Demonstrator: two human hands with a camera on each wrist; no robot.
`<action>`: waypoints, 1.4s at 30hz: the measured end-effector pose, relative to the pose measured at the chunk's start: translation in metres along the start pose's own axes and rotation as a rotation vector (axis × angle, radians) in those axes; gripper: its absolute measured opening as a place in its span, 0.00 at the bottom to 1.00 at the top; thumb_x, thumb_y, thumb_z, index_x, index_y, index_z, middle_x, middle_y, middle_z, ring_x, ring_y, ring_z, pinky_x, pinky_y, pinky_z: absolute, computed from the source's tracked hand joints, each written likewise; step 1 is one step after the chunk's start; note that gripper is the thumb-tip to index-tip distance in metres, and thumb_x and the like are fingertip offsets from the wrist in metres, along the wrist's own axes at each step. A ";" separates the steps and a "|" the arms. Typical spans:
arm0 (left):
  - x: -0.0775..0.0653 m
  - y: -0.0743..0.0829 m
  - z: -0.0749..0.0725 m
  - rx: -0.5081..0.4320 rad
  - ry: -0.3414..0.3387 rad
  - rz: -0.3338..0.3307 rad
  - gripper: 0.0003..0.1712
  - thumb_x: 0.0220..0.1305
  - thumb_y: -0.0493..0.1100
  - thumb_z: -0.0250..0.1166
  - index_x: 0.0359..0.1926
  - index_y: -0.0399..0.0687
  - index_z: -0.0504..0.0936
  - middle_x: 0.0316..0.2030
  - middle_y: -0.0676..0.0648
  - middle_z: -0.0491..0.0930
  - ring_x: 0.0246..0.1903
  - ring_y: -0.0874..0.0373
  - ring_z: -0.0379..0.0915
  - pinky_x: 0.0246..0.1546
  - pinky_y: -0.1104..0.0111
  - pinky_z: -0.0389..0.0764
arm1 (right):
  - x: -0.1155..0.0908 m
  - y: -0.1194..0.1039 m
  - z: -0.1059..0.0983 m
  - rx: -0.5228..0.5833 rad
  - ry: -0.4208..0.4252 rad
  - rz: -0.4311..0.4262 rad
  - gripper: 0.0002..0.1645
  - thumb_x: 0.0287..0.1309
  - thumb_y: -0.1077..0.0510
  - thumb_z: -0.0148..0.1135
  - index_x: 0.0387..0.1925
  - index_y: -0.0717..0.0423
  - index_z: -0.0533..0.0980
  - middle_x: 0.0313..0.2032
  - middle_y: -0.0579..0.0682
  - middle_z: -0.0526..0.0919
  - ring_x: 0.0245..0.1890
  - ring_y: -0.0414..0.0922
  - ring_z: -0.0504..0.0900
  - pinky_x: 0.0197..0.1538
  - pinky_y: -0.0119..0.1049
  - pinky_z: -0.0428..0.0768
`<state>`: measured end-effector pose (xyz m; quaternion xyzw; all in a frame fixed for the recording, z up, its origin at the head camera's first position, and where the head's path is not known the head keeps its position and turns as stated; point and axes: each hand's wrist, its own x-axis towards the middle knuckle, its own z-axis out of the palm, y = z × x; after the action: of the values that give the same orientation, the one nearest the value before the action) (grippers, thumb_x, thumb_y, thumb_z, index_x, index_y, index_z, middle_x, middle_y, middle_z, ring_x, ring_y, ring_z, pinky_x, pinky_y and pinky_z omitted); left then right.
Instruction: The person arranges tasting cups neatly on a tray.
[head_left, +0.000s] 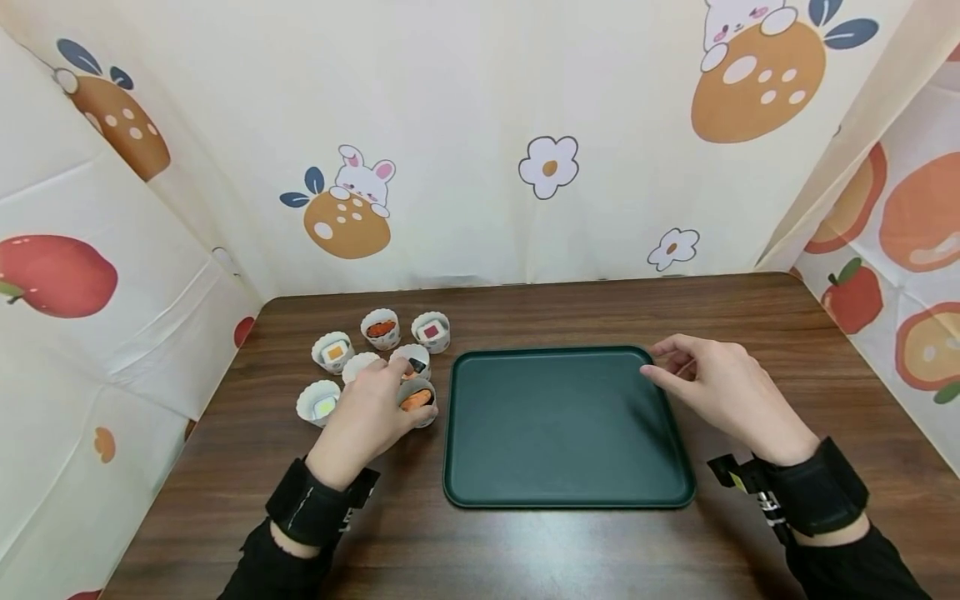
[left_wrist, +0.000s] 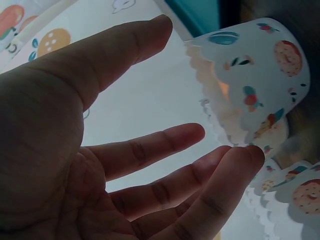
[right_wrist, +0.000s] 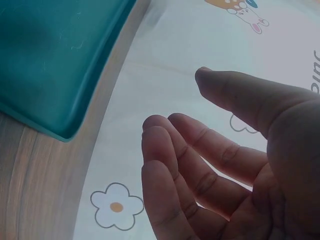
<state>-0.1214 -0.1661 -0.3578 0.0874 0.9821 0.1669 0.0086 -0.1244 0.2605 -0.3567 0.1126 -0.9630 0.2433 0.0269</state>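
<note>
While your left hand (head_left: 367, 417) hovers at the paper cups (head_left: 306, 405), its grip is wide beside the cup (head_left: 418, 384) with an orange piece (head_left: 417, 401), left of the green tray (head_left: 558, 429); whether it touches, you cannot tell. Your right hand (head_left: 723, 387), grip also wide, is near the tray's far right corner.

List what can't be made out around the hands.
Head view: inside of the middle cup, hidden by the left hand.
Left wrist view: rest of the lower-right cup, cut off by the right edge.
Right wrist view: much of the tray, cut off by left and top edges.
</note>
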 end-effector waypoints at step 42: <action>0.001 -0.001 0.017 0.039 -0.076 0.040 0.32 0.58 0.42 0.80 0.62 0.40 0.83 0.47 0.35 0.82 0.39 0.49 0.78 0.38 0.55 0.85 | 0.000 -0.002 0.001 -0.005 -0.020 0.005 0.22 0.71 0.42 0.69 0.54 0.53 0.85 0.36 0.45 0.90 0.36 0.42 0.87 0.38 0.39 0.80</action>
<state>-0.1220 -0.1612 -0.3742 0.1135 0.9821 0.1443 0.0410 -0.1243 0.2579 -0.3568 0.1126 -0.9641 0.2399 0.0171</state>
